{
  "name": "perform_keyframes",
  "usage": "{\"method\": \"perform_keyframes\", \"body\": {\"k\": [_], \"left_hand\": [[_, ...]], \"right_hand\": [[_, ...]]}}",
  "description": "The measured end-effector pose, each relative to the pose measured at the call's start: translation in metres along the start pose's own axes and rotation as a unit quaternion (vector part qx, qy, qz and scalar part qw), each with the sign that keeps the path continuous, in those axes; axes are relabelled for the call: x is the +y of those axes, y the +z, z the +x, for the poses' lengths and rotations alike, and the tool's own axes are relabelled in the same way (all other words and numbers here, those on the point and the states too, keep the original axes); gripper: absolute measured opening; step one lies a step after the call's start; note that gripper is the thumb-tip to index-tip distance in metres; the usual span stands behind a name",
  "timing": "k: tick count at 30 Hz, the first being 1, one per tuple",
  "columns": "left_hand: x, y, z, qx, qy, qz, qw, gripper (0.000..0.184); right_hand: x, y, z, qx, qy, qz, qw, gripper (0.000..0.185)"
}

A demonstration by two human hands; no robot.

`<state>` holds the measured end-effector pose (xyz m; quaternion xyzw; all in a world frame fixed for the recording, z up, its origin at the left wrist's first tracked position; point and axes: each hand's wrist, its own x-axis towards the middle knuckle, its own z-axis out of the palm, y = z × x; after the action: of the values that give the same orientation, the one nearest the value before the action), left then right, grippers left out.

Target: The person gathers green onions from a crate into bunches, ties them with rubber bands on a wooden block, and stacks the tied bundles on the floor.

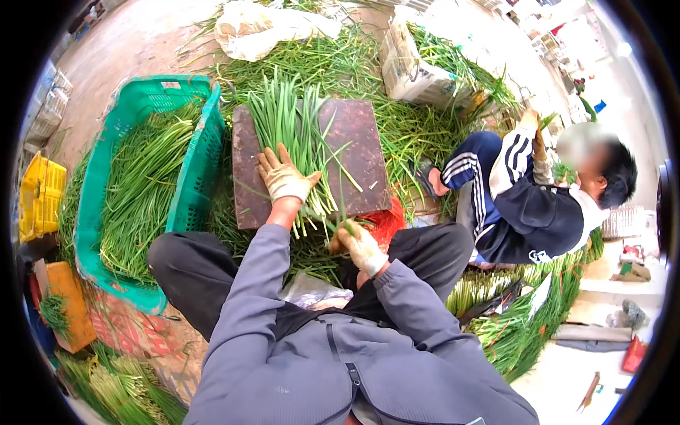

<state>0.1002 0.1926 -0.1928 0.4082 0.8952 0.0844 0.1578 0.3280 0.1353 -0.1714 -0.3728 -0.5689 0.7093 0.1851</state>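
My left hand (289, 177), in a pale glove with tan fingers, lies spread on a bunch of long green chives (283, 117). The chives rest on a dark brown square board (358, 152), their pale ends hanging past its near edge. Close to that edge my right hand (360, 249), gloved the same way, is closed around a few thin green chive stalks that stick up from its fingers. Loose chives cover the ground around the board, and a red plastic bag (386, 225) shows under its near right corner.
A green crate (193, 177) full of chives stands on the left, a yellow crate (44, 197) beyond it. A white crate (404, 67) of greens is at the back. On the right another person (538, 205) sits with greens in hand. Bundled chives (517, 347) lie lower right.
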Motion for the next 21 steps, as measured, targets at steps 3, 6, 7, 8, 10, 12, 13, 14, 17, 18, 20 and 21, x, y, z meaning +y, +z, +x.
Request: {"method": "perform_keyframes", "body": {"k": [3, 6, 7, 8, 10, 12, 13, 14, 17, 18, 20, 21], "left_hand": [[-0.003, 0.000, -0.002, 0.029, 0.021, -0.014, 0.999, 0.124], [-0.002, 0.003, -0.001, 0.025, 0.013, -0.012, 1.000, 0.127], [-0.004, 0.008, -0.001, 0.044, 0.021, -0.021, 0.999, 0.128], [-0.005, 0.008, 0.000, 0.045, 0.022, -0.023, 0.999, 0.128], [-0.004, 0.008, 0.000, 0.042, 0.018, -0.029, 0.999, 0.128], [-0.005, 0.005, 0.005, 0.041, 0.017, -0.021, 0.999, 0.128], [-0.009, 0.004, 0.008, 0.000, 0.023, -0.028, 0.999, 0.128], [-0.014, 0.000, 0.010, -0.042, 0.026, -0.035, 0.998, 0.129], [-0.052, 0.003, 0.029, -0.024, 0.080, -0.229, 0.970, 0.121], [-0.061, 0.005, 0.034, -0.002, 0.093, -0.313, 0.945, 0.114], [-0.072, 0.003, 0.023, 0.071, 0.070, -0.378, 0.920, 0.089], [-0.074, 0.004, 0.017, 0.112, 0.057, -0.363, 0.923, 0.085]], "right_hand": [[-0.021, 0.019, -0.010, -0.149, 0.180, -0.066, 0.970, 0.018], [0.012, 0.039, 0.000, -0.055, -0.024, -0.299, 0.952, 0.028], [0.003, 0.047, 0.005, 0.023, 0.002, -0.273, 0.962, 0.034], [-0.007, 0.052, 0.016, 0.062, 0.019, -0.309, 0.949, 0.037], [-0.011, 0.062, 0.042, 0.132, -0.021, -0.402, 0.906, 0.036], [0.000, 0.063, 0.075, 0.107, 0.015, -0.443, 0.890, 0.039], [-0.002, 0.066, 0.083, 0.119, 0.023, -0.454, 0.883, 0.037], [-0.004, 0.067, 0.091, 0.118, 0.039, -0.459, 0.879, 0.038], [-0.001, 0.064, 0.097, 0.151, 0.021, -0.429, 0.890, 0.031], [0.006, 0.060, 0.101, 0.177, 0.011, -0.407, 0.896, 0.028], [0.008, 0.050, 0.098, 0.181, 0.021, -0.349, 0.919, 0.032], [0.017, 0.050, 0.096, 0.226, -0.028, -0.308, 0.924, 0.030]]}}
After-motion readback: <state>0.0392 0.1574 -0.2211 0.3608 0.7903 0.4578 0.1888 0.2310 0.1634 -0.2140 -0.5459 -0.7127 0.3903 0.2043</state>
